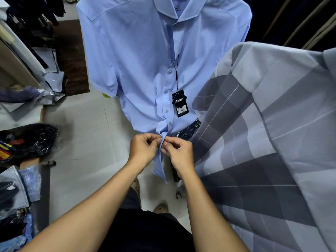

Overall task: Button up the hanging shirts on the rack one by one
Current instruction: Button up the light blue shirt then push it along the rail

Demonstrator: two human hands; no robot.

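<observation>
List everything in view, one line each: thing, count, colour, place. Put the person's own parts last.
light blue shirt: one, light blue, hanging at centre, its front closed down to the hem
buttons: four plainly visible, pale blue, down the shirt's placket above the hands
hang tag: one, black with white lettering, hanging on a black cord right of the placket
checked shirt: one, grey and pale blue checks, hanging at right, nearer the camera
bagged garments: several, dark and blue, in clear plastic, piled at left
floor: white tiles, below the shirts
rug: one, dark brown, upper left
left hand: one, pinches the placket at the hem
right hand: one, fingers pinch the lowest button area
</observation>
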